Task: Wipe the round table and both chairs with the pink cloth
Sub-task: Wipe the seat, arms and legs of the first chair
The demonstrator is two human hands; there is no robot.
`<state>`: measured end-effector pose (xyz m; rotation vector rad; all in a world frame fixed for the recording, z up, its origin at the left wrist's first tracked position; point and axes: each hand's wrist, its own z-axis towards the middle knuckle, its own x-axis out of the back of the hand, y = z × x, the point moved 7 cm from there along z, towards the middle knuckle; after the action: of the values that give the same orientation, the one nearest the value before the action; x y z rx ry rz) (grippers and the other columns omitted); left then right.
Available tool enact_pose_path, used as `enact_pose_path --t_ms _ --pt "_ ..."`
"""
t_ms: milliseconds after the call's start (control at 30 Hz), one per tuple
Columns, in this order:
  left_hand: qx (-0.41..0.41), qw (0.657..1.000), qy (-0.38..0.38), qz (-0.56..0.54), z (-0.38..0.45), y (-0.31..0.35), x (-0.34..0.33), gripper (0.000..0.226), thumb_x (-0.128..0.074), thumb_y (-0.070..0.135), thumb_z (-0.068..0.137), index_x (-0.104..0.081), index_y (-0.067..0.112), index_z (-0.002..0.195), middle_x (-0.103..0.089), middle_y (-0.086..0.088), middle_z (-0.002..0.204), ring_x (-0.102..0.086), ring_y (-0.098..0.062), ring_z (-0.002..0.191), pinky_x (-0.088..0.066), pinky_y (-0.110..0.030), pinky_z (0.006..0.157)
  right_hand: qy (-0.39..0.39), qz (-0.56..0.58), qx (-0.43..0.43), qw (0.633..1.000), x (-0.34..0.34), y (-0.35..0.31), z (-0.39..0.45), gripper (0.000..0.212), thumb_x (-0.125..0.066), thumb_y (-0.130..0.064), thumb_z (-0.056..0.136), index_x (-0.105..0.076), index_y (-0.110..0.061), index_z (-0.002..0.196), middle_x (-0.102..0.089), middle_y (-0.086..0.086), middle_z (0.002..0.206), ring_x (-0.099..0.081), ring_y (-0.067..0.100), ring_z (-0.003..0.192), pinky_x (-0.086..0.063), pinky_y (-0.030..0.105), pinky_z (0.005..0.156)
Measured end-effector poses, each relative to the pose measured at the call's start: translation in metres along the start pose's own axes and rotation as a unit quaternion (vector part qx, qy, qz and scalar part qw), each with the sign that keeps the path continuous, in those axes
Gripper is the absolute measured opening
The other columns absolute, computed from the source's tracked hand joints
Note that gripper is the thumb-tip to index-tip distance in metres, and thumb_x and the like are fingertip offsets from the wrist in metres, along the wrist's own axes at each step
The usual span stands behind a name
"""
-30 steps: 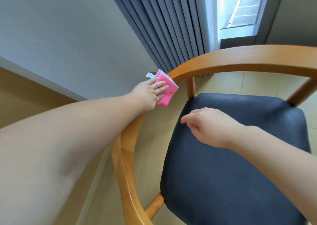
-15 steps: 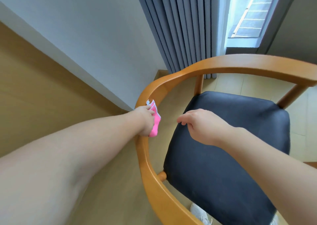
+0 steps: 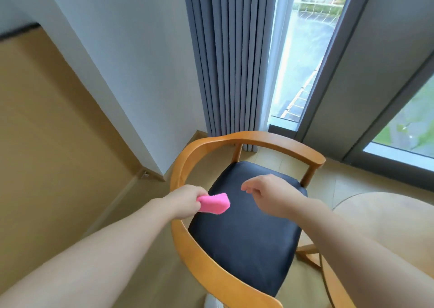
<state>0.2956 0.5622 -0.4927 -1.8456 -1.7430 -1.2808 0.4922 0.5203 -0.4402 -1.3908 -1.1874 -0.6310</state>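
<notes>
Closest to the camera are the 2 forearms, reaching out over the wooden armchair. The left hand is clenched around the folded pink cloth, which now sticks out over the near left corner of the dark seat cushion, just inside the curved armrest. A second ago that cloth was pressed flat on the rail farther round the bend, and half a second ago it was sliding down the rail toward the camera, so the pass along the left arm looks finished and the cloth has come off the wood. I can't tell if it's touching the cushion or just hanging above it.

The right hand is empty, fingers loosely curled, floating above the middle of the seat and gripping nothing.

Off to the right, the edge of the round table has come into view, since the head has pulled back and up. Behind the chair are the grey curtain and the window.

My guess is the seat or the far side of the rail is next, with the second chair nowhere in sight yet.
</notes>
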Motion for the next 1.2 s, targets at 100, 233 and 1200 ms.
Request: enact_pose_path --t_ms 100,233,1200 --pt "-0.060 0.993 0.072 -0.073 -0.048 0.040 0.031 0.017 -0.049 0.026 0.093 -0.051 0.038 0.106 -0.059 0.009 0.097 -0.064 -0.013 0.084 -0.059 -0.027 0.068 0.029 0.005 -0.013 0.999 0.032 -0.010 -0.043 0.038 -0.041 -0.019 0.096 -0.057 -0.030 0.130 -0.066 -0.008 0.109 -0.060 0.015 0.094 -0.051 0.031 0.080" --pt "-0.146 0.972 0.126 -0.133 -0.115 0.094 0.059 0.014 -0.054 0.026 0.093 -0.052 0.038 0.101 -0.060 0.008 0.097 -0.065 -0.013 0.084 -0.058 -0.022 0.064 0.064 0.030 -0.050 0.996 0.065 -0.025 -0.100 0.048 -0.057 -0.036 0.089 -0.042 -0.031 0.134 -0.062 -0.003 0.112 -0.057 0.015 0.091 -0.052 0.034 0.080" --pt "-0.379 0.925 -0.009 -0.004 -0.279 0.025 -0.005 0.024 -0.063 0.018 0.081 -0.053 0.037 0.091 -0.059 0.011 0.087 -0.061 -0.012 0.079 -0.055 -0.023 0.067 0.111 -0.004 -0.187 0.976 -0.013 -0.251 -0.231 0.028 -0.068 -0.018 0.083 -0.065 -0.030 0.108 -0.065 -0.009 0.086 -0.059 0.008 0.077 -0.037 0.009 0.058"
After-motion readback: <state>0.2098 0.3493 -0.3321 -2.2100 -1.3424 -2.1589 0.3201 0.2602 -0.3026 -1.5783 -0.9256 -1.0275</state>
